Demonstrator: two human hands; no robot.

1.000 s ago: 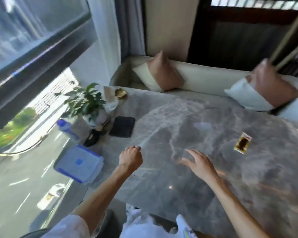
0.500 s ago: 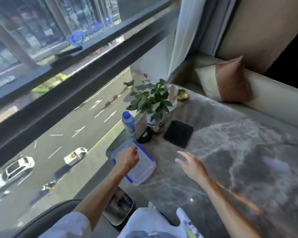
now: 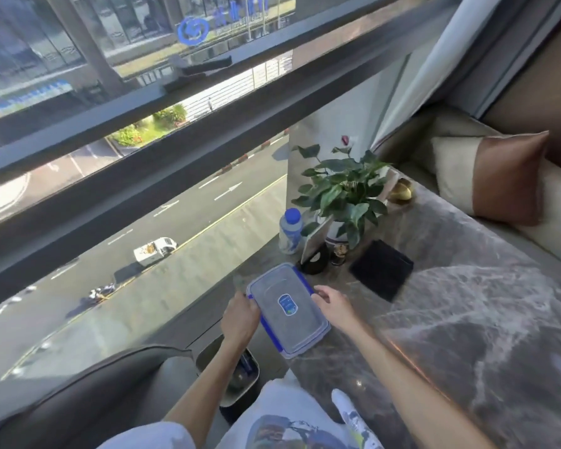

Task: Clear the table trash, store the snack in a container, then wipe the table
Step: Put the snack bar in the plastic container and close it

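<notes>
A clear plastic container [image 3: 287,311] with a blue-clipped lid lies flat at the window-side edge of the grey marble table [image 3: 467,319]; the lid is on, and nothing can be made out inside through the plastic. Below the table edge, by the person's knee, stands a small dark bin [image 3: 237,380] with something blue in it that is too blurred to identify.

The table runs along a large window [image 3: 143,157] that looks down on a street. A cream bench with a brown and cream cushion [image 3: 496,176] lines the far side. At the table's window end stands a potted plant [image 3: 344,192], with a water bottle [image 3: 290,230] with a blue cap just beside it, and a black square mat [image 3: 381,270] lies near the container.

The left hand [image 3: 240,319] grips the container's left long edge, fingers curled around the rim. The right hand [image 3: 332,306] is partly open, fingertips touching the right edge of the lid, without a closed hold. Both forearms reach forward from the lap, bare below white sleeves.
</notes>
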